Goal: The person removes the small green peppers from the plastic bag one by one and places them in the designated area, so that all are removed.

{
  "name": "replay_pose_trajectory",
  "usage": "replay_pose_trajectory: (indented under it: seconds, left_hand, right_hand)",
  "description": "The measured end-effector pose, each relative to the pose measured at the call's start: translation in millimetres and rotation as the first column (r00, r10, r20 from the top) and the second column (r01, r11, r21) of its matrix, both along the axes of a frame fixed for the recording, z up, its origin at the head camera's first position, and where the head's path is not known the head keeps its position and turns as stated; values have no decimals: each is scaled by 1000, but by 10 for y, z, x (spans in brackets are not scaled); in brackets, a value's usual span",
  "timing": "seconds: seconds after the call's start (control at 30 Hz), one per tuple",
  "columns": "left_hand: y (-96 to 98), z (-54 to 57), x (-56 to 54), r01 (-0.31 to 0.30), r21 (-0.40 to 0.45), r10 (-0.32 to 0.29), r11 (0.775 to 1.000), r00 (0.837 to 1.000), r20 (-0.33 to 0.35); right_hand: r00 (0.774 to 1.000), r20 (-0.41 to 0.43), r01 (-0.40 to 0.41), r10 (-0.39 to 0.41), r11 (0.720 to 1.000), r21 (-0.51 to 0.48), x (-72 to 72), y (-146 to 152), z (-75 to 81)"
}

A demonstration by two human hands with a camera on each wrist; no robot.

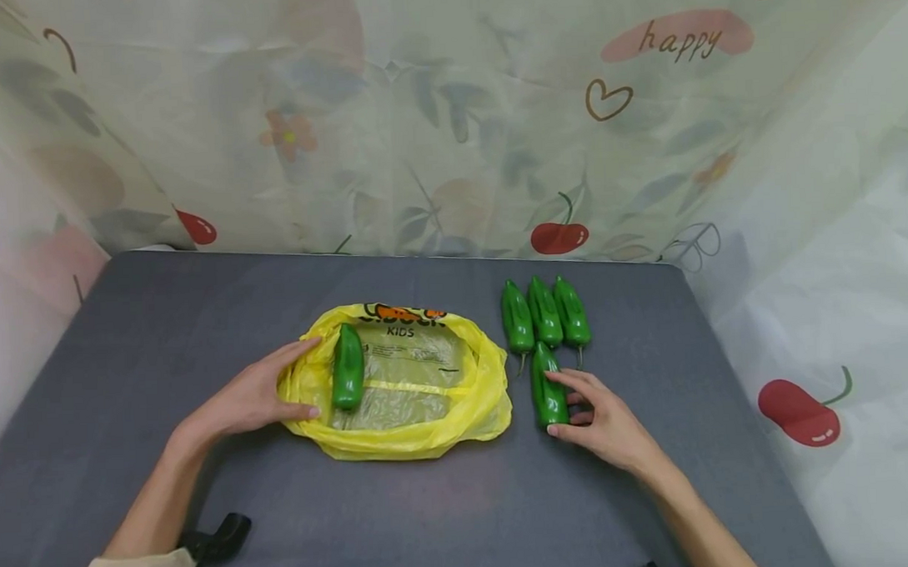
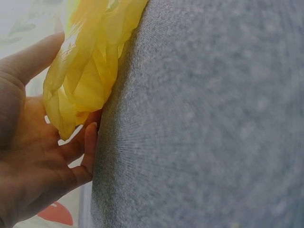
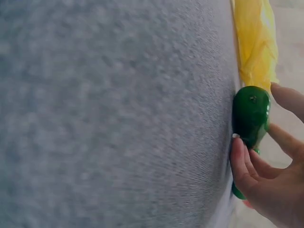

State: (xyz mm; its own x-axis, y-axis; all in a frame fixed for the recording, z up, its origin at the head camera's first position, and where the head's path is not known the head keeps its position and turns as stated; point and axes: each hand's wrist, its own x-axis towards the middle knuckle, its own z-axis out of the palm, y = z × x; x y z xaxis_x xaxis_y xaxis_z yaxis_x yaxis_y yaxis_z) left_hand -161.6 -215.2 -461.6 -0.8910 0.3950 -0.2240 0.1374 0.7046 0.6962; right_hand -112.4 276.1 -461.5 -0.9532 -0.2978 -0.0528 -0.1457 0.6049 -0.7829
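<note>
A yellow plastic bag lies with its mouth spread wide, and one green chili pepper rests inside near its left side. My left hand holds the bag's left rim between spread thumb and fingers. The left wrist view shows the crumpled yellow bag between that thumb and the fingers below it. To the right of the bag, my right hand grips another green pepper, thumb at its near end and fingers along its right side. In the right wrist view the pepper's blunt end faces the camera.
Three more green peppers lie side by side just beyond the gripped one, stems toward me. Everything rests on a dark grey tabletop. A patterned curtain hangs behind the table and along both sides.
</note>
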Motion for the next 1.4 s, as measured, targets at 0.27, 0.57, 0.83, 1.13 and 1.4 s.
replay_pose_trajectory:
  seconds: [0.27,0.57,0.83,1.13,1.4]
  left_hand:
    - [-6,5,7,-5,7,5,1000,1000,-2]
    - [-14,7,22,-9,3,9,1000,1000,-13]
    - [-20,2,12,-6,5,6,1000,1000,-19]
    - [-26,26,11,2,10,-2,1000,1000,-18]
    - [-1,3,17,-1,20,1,1000,1000,-16]
  right_hand:
    - [998,-69,6,-3,999,40,-62,7,105]
    - [991,-132,22,-22,1000,2,-128,-65,215]
    - [987,-164,-18,4,996,-88,-147,-310,390]
    - [985,-163,-76,49,983,-166,-112,-657,701]
    - [985,-143,-124,91,963,-240,-255,-787,534]
